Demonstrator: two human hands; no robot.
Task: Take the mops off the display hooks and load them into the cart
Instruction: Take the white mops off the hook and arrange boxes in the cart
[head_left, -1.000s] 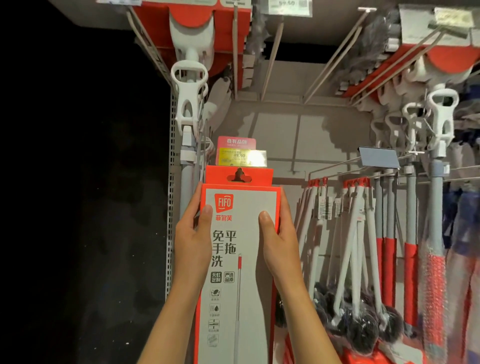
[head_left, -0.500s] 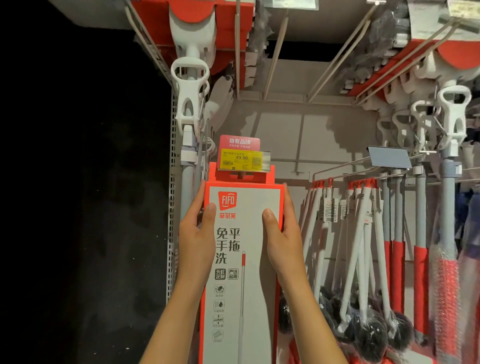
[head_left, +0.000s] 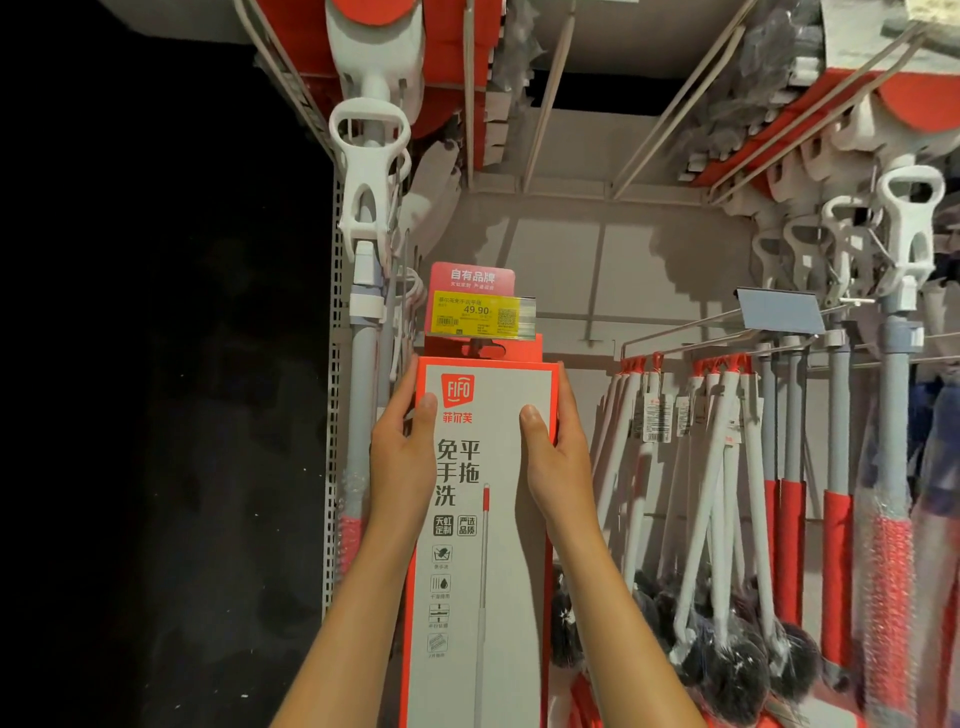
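A tall white and red boxed mop (head_left: 483, 571) hangs upright in front of me, its red hang tab just under the yellow price tag (head_left: 478, 314) at the tip of a display hook. My left hand (head_left: 402, 457) grips the box's left edge near the top, thumb on the front face. My right hand (head_left: 558, 457) grips the right edge at the same height, thumb on the front. No cart is in view.
White-handled mops (head_left: 371, 171) hang at upper left beside a perforated shelf upright (head_left: 332, 467). More grey and red mops (head_left: 893, 364) hang at right, and toilet brushes (head_left: 722, 519) hang on hooks right of the box. The left side is dark.
The box's top has moved up relative to the price tag, so its red hang tab now sits partly behind the tag. Both hands keep the same grip.
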